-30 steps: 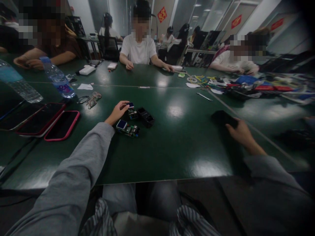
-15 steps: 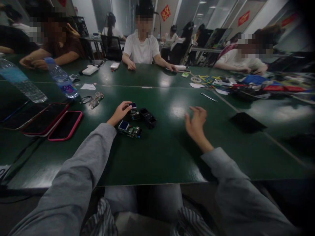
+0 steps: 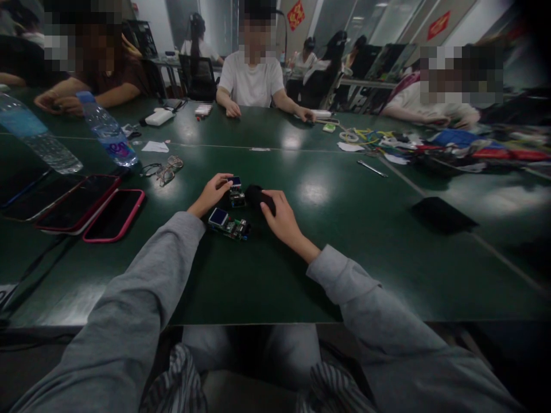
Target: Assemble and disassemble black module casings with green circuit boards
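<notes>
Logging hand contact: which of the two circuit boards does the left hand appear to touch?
The farther board: the left hand appears to touch its screen. The nearer board, lower in view, has no hand on it.

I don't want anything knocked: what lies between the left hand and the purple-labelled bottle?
Glasses and a dark loop lie there, in the head view.
</notes>
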Demonstrator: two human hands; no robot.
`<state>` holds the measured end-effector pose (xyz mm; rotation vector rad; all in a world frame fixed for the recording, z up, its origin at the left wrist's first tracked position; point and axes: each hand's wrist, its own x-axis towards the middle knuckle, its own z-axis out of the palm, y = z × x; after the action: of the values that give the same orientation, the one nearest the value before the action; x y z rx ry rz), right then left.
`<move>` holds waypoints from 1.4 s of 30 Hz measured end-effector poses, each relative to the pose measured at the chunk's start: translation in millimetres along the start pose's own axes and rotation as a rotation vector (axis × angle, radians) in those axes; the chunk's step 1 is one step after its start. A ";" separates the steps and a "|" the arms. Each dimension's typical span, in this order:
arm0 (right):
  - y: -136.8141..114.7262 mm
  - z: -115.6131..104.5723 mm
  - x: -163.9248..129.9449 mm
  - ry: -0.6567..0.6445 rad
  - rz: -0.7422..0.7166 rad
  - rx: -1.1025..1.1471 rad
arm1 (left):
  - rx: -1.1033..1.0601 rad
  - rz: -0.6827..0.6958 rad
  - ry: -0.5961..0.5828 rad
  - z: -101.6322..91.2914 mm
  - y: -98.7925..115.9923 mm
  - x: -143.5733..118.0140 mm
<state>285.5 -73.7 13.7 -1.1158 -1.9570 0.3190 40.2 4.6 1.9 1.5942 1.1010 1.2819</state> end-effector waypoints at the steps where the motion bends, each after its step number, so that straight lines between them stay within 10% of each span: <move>1: 2.6 -0.1 1.6 0.025 0.040 0.036 | 0.001 0.003 0.001 -0.4 -1.5 0.5; 7: 13.9 0.2 6.8 0.054 0.201 0.045 | 0.020 0.000 -0.001 -2.4 -6.4 1.8; 15: 7.5 -6.7 6.4 0.009 0.008 -0.130 | 0.023 -0.001 -0.003 -2.1 -2.0 0.0; 22: 33.5 -12.6 16.3 0.061 0.317 0.079 | 0.002 -0.013 -0.007 -1.5 -1.6 -0.6; 26: 30.9 -18.6 10.9 0.075 0.191 0.030 | 0.000 -0.010 -0.009 -1.7 0.3 -1.4; 31: -3.3 -39.1 -24.3 -0.203 -0.045 -0.112 | 0.003 -0.012 -0.015 -1.9 -0.3 -1.3; 36: -11.0 -96.5 -100.1 -0.310 0.004 -0.161 | 0.012 -0.032 0.000 -0.6 -1.0 0.0; 42: 112.7 -254.4 -190.2 0.026 0.245 -0.487 | 0.012 -0.009 0.000 -0.7 -3.2 1.2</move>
<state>595.2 -206.4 2.6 -1.6678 -1.9271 -0.0540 39.3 6.8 -0.6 1.5970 1.1167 1.2714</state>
